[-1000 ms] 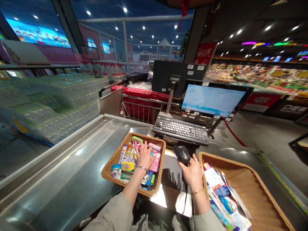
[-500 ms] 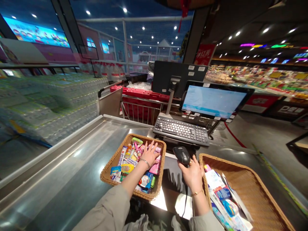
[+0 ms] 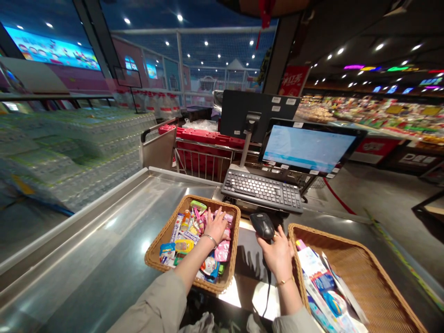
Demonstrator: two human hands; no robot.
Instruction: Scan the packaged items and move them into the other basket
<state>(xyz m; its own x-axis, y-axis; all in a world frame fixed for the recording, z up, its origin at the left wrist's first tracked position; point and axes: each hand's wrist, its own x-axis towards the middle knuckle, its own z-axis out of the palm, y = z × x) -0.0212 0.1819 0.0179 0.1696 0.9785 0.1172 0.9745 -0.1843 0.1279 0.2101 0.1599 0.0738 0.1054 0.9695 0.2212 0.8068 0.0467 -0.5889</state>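
Note:
My left hand [image 3: 216,226] reaches into the left wicker basket [image 3: 152,252], fingers spread over small colourful packets. Beneath and beside it lie pink packages [image 3: 222,250]. Toward the basket's near side are a yellow packet [image 3: 183,245] and a blue-and-white packet [image 3: 167,252]. My right hand [image 3: 278,255] is closed around a black handheld barcode scanner [image 3: 262,225], its head pointing away from me and its cord hanging down. Just right of that hand stands a larger wicker basket [image 3: 374,273] with several flat packages [image 3: 321,275] in its left part.
A black keyboard [image 3: 262,189] sits beyond the scanner, below a lit monitor [image 3: 307,147]. Another screen shows its dark back [image 3: 256,113]. The steel counter [image 3: 121,245] has a raised edge [image 3: 69,217] on the left. A metal cart [image 3: 204,159] holding red crates stands behind.
My left hand has shifted very slightly within the left basket, and a few packets near it sit differently. My right hand and the scanner stay almost in place.

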